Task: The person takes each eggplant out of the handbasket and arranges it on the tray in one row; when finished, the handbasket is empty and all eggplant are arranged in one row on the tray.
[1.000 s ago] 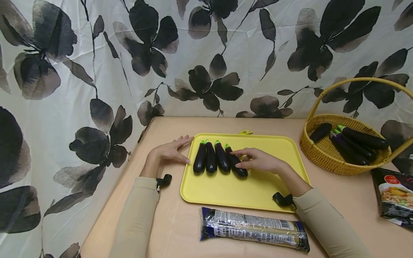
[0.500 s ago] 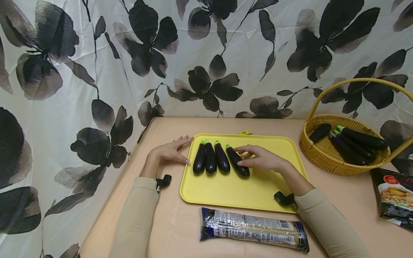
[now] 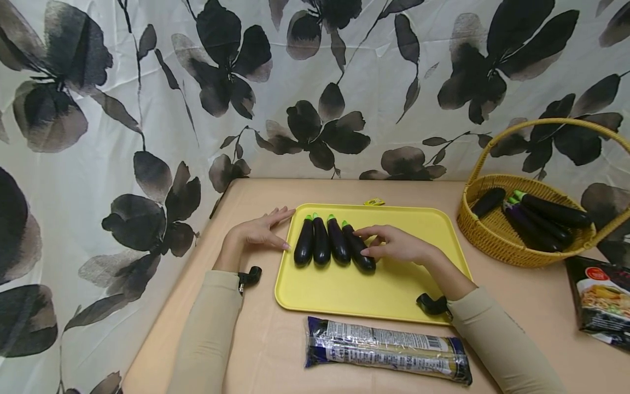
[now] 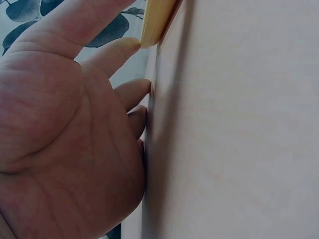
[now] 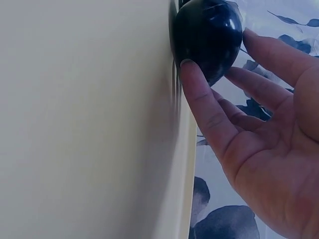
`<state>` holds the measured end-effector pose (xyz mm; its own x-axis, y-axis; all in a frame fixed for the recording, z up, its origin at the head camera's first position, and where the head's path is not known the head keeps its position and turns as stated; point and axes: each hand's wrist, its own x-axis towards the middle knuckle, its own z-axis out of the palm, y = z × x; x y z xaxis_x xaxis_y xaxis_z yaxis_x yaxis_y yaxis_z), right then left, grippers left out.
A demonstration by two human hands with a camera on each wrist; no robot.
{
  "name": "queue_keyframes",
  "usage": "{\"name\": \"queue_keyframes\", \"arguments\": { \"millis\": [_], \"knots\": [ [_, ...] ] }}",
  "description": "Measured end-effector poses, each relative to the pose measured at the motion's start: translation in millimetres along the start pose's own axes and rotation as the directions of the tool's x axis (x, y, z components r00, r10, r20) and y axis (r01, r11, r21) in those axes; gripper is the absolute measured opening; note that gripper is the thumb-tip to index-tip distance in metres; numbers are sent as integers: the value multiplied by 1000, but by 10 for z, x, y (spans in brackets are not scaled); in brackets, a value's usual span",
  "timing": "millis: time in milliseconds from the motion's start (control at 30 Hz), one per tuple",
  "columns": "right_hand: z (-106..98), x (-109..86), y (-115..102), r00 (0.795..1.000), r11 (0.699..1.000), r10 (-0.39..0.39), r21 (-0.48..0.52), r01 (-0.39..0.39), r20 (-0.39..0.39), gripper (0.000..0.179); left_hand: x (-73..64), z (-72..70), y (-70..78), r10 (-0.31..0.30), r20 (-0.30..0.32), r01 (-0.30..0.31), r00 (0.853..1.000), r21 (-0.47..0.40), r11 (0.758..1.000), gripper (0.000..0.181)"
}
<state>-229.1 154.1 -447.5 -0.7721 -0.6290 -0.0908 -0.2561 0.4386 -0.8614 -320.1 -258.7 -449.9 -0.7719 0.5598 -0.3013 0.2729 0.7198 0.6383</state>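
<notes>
Several glossy dark eggplants with green tips lie side by side on a yellow tray point(image 3: 344, 295). My right hand point(image 3: 396, 243) holds the rightmost eggplant point(image 3: 363, 257) between thumb and fingers at its right side. In the right wrist view, the thumb of that hand point(image 5: 269, 134) touches the rounded eggplant end point(image 5: 207, 40), with the forefinger at its other side. My left hand point(image 3: 256, 230) rests at the tray's left edge, fingers extended, thumb and forefinger on the rim. The left wrist view has the open palm point(image 4: 70, 134) beside a bit of the tray rim point(image 4: 158, 22).
A wicker basket point(image 3: 497, 254) with several eggplants stands at the right. In front of the tray lies a clear package of what looks like spaghetti point(image 3: 389, 350). A dark food packet point(image 3: 602, 301) is at the far right, and a small yellow object point(image 3: 374, 202) sits behind the tray.
The rightmost eggplant shifted slightly right with my right hand, then came back left to lie closer against its neighbour. My left hand has stayed in place.
</notes>
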Motion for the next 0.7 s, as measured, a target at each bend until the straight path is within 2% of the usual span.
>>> {"name": "queue_keyframes", "arguments": {
  "millis": [233,400,533,700],
  "knots": [
    [-16,-32,-30,1000,1000,10,-28,-10,-7,63,-12,10,18,-8,-3,8,1000,7,1000,117],
    [-101,-102,-67,999,999,-36,-24,35,-31,60,-18,10,36,-10,-1,10,1000,5,1000,117],
    [-240,-192,-108,991,995,-74,-82,65,-112,58,-17,10,42,-10,-2,10,1000,7,1000,117],
    [-465,-362,-209,968,988,-76,-151,40,-239,57,-23,11,53,-11,-3,11,1000,15,1000,117]
  ]
}}
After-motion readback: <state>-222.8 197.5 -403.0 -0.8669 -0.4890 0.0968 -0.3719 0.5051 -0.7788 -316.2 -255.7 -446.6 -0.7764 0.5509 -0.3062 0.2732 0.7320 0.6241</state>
